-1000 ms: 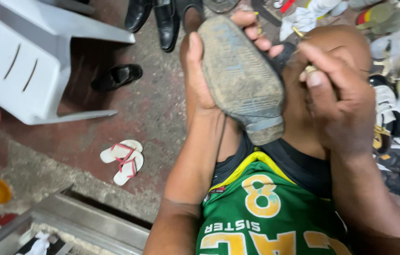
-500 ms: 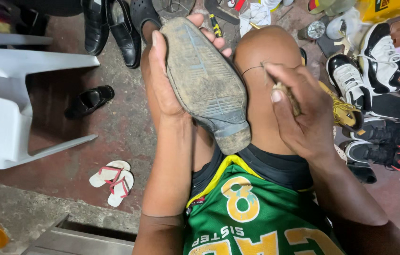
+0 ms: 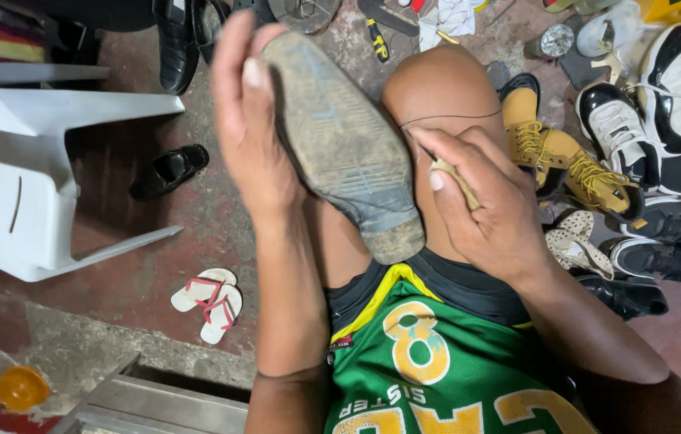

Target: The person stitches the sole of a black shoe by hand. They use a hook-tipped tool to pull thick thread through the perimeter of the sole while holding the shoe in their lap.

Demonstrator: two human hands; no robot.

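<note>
L hand (image 3: 256, 153) wraps shoe (image 3: 340, 141), fingers curled round its edge, sole up, heel braced btwn thighs so it stays steady. R hand (image 3: 489, 209) just beside the shoe, fingers pinching wooden-handled tool (image 3: 455, 181); thread (image 3: 453, 118) taut over knee (image 3: 445, 88), prob. for tension.

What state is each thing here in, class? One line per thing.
Shoe: held sole-up against the knee, sole dirty and worn.
Left hand: gripping the shoe.
Right hand: closed on a wooden-handled tool.
Thread: drawn taut across the knee.
White chair: tipped over.
Flip-flops: lying flat, overlapping.
</note>
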